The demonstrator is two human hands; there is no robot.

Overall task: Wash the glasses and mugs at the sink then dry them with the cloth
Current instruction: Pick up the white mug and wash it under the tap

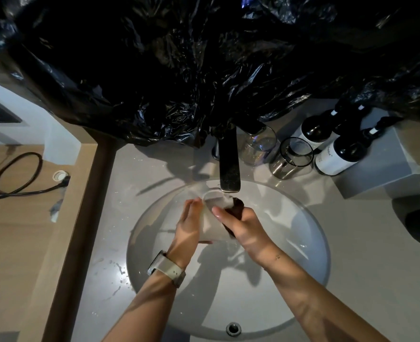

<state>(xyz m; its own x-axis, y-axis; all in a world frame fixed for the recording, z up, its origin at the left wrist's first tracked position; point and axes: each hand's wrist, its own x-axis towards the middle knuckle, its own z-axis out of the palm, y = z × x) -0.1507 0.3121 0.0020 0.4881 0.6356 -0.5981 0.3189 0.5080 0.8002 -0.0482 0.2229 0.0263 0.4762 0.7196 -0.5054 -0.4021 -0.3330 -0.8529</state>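
Two hands over the round sink point(310, 243), sharing one white mug point(212, 218) under the dark tap point(228, 166), mouth tilted up toward the spout, probably to let water run inside. Left hand point(190, 224) wrapped round the mug's left wall, fingers curled and pressed to it, steadying it from beneath; pale watch point(167, 269) on that wrist. Right hand point(241, 224) closed on a dark scrubbing piece point(237, 207), sponge or cloth, cannot tell which, pushed against the mug's right side near the rim. Far right on the counter point(120, 206), two clear glasses point(291, 157), seemingly waiting their turn, just beside two dark bottles point(337, 154). Black plastic sheeting point(179, 70) draped across the far side. Washing judged under way, drying not yet begun.
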